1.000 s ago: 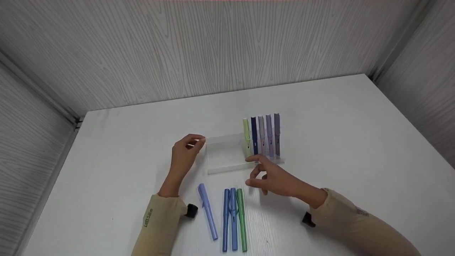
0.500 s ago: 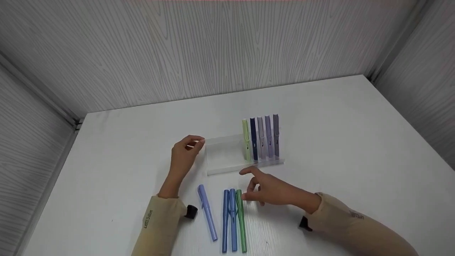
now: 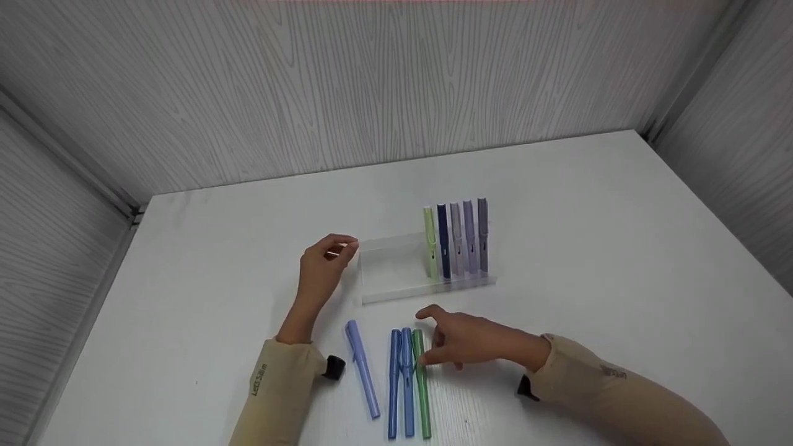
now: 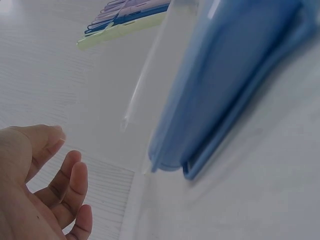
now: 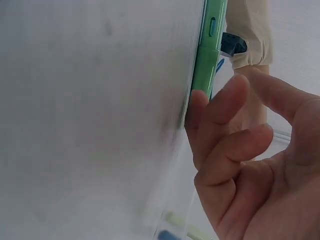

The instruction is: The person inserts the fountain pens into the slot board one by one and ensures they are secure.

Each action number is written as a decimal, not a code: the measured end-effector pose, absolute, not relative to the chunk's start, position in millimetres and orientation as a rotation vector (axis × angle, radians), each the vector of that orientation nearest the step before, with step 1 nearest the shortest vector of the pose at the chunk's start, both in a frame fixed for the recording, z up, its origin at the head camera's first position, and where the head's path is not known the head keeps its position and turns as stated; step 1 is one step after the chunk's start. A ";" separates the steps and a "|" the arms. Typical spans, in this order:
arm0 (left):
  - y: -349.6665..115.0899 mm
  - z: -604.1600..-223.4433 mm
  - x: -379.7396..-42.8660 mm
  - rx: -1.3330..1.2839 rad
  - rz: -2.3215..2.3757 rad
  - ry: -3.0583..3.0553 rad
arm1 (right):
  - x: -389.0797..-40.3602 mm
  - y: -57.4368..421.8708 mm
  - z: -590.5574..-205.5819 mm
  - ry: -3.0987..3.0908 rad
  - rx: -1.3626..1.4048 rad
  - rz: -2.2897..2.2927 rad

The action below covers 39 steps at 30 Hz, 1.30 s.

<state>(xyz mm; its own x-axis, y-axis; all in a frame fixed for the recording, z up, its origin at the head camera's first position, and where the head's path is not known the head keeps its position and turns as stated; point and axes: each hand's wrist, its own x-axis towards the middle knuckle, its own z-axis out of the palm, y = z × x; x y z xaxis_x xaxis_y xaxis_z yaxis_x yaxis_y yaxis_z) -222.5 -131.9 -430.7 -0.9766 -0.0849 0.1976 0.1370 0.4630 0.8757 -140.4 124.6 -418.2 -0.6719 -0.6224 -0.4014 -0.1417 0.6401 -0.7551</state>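
At the left end of a clear pen stand (image 3: pixel 390 294), my left hand (image 3: pixel 319 269) pinches the upper corner between thumb and forefinger. In the left wrist view the other fingers (image 4: pixel 77 185) are loosely bent. Several capped pens lean upright in the stand's right half, from a lime-green pen (image 3: pixel 431 241) to a dark purple pen (image 3: pixel 483 235). My right hand (image 3: pixel 468 337) is over the table beside a green pen (image 3: pixel 422 390), forefinger stretched out, thumb near that pen's cap. Nothing is held in it; the right wrist view shows the green pen (image 5: pixel 205 70) just past its fingertips.
Left of the green pen lie a blue pen (image 3: pixel 407 384) and a darker blue pen (image 3: pixel 393 384), close together. A periwinkle pen (image 3: pixel 363 371) lies apart, slanted, near the left sleeve. Grey wood-grain panels (image 3: pixel 396 80) border the white table (image 3: pixel 588 204).
My right hand has come back from the stand's front edge toward me and slightly left, down to the green pen. The left hand and the pens have stayed put.
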 end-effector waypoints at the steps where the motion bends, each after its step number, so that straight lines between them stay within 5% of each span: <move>1: -131.9 -431.0 -222.7 -0.049 -1.531 -2.497 | -140.3 123.8 -417.8 2.199 -0.588 -0.917; 39: -134.5 -432.2 -220.3 -0.047 -1.539 -2.509 | -143.6 108.8 -424.1 2.311 -0.577 -0.727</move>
